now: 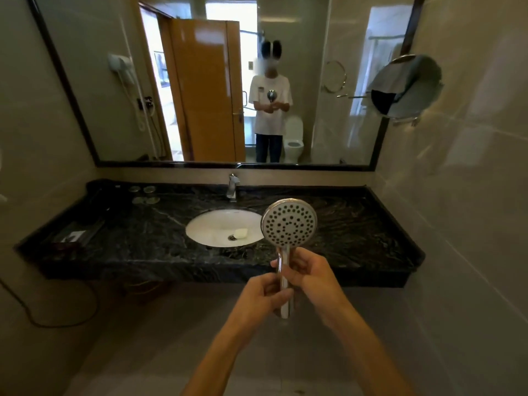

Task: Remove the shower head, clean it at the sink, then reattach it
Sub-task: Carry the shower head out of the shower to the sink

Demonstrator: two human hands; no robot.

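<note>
Before the sink [200,227] — shower head [289,222] upright, both hands' fingers [288,274] curled round its handle.

Beige tiled walls [471,138] on three sides; pale floor [160,352] below. Dark marble counter [357,224] just beyond fingers, wall to wall. Black-framed mirror [217,81] above counter, reflecting orange door [208,90], toilet [294,138], bright window [228,12]. Round swivel mirror [405,87] on wall, up and right of fingers. Black cable [43,318] trailing low, far left of fingers.
</note>
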